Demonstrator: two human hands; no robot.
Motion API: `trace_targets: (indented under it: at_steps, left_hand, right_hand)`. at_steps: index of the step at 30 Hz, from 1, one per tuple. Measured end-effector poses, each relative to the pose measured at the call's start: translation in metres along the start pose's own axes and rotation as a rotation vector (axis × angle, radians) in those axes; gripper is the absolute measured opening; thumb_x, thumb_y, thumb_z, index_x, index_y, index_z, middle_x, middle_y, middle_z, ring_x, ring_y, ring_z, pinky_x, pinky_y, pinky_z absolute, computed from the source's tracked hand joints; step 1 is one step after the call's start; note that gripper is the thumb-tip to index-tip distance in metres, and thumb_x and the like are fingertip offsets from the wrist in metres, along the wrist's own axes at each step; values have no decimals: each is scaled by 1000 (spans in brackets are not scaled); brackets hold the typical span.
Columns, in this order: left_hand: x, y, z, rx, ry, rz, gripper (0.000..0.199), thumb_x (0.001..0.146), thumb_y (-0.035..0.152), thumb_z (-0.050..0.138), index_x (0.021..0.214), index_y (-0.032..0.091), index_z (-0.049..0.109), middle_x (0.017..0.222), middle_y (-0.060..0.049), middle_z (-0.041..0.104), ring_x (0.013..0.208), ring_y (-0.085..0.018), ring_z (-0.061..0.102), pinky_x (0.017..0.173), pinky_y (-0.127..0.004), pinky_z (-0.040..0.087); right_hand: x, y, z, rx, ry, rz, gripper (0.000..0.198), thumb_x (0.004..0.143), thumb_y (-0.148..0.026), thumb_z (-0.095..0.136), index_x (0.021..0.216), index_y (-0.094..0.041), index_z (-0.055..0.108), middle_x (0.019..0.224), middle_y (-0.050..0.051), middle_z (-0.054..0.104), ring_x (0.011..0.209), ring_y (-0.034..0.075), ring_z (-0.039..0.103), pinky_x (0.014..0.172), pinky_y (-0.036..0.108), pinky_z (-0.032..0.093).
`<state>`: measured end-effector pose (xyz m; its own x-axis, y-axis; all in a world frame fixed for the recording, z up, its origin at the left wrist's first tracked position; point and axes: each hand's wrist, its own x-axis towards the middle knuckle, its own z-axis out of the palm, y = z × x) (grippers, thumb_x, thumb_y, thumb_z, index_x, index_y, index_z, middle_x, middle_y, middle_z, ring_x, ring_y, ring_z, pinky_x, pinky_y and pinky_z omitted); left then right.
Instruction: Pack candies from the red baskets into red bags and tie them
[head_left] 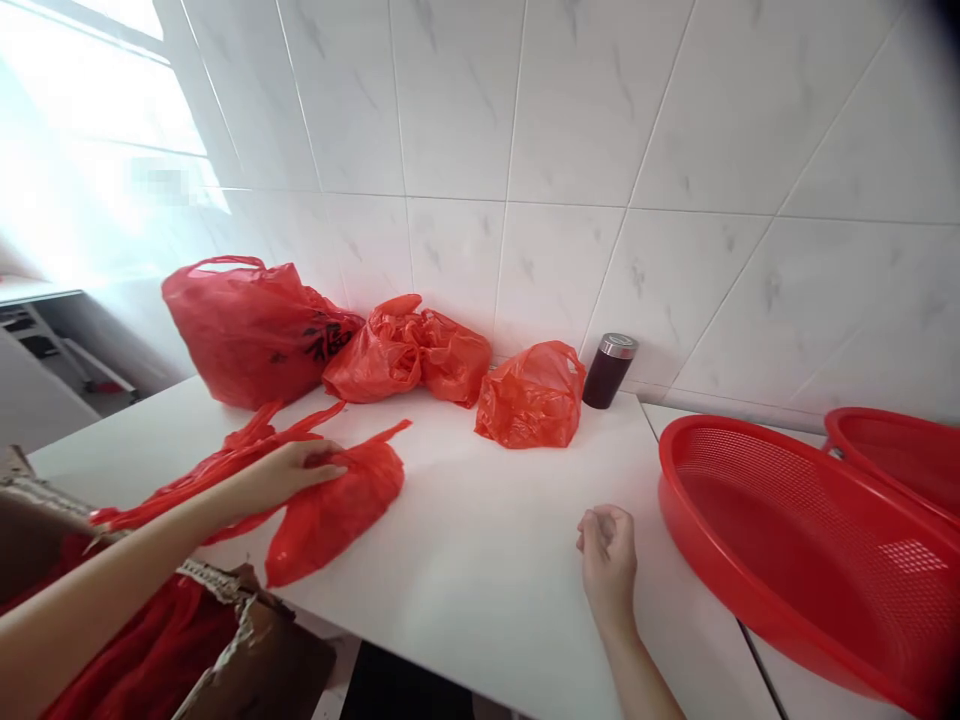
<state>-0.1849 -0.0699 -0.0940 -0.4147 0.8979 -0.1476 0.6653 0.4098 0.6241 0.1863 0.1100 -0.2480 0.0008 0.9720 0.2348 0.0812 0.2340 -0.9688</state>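
My left hand [309, 472] rests on a filled red plastic bag [352, 500] near the front edge of the white table. Its fingers curl over the top of the bag and grip it. Flattened red plastic bags [217, 475] lie just behind and to the left of that hand. Over the table, left of a large red plastic basket [701, 520], is my right hand [609, 550]. Its fingers are curled closed, and nothing shows in them.
Along the tiled wall stand a big red bag [247, 330], bunched red bags [405, 350], a smaller red bag [532, 400] and a dark tumbler [607, 375]. A torn cardboard box [277, 650] with red plastic inside is at front left. Another red basket [892, 440] sits far right.
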Motion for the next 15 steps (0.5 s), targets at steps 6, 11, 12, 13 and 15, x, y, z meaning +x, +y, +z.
trace_targets:
  at_steps: [6, 11, 12, 13, 15]
  left_hand:
    - [-8, -39, -22, 466, 305, -241, 58, 90, 46, 40, 137, 12, 42, 124, -10, 55, 111, -37, 53, 97, -51, 37]
    - [-13, -16, 18, 555, 260, -83, 56, 88, 50, 41, 136, 21, 48, 139, -16, 46, 126, -44, 40, 100, -58, 30]
    - [-9, -15, 26, 506, 162, -66, 54, 85, 51, 46, 129, 21, 56, 134, -16, 52, 123, -42, 46, 99, -55, 33]
    - [-3, -16, 33, 438, 66, -70, 51, 82, 52, 51, 122, 22, 62, 126, -16, 60, 117, -40, 53, 97, -51, 38]
    - [10, -24, 39, 317, -31, -96, 47, 72, 50, 64, 108, 21, 69, 108, -13, 70, 103, -35, 63, 90, -42, 44]
  right_hand:
    - [-1, 0, -1, -39, 8, 51, 29, 89, -50, 53, 96, -22, 46, 77, -2, 56, 60, 13, 53, 60, 26, 46]
    - [3, 4, -2, -44, 10, 83, 29, 87, -49, 54, 97, -23, 47, 76, -2, 57, 60, 13, 54, 60, 26, 46]
    - [4, 4, -1, -36, 11, 80, 29, 87, -49, 54, 97, -22, 47, 75, -2, 56, 59, 13, 54, 60, 26, 46]
    - [5, 5, 0, -28, 14, 76, 29, 87, -49, 53, 97, -22, 47, 74, -2, 56, 59, 13, 53, 59, 26, 46]
    - [5, 3, 2, -10, 21, 68, 30, 87, -50, 53, 96, -22, 47, 74, -2, 56, 58, 13, 53, 57, 26, 45]
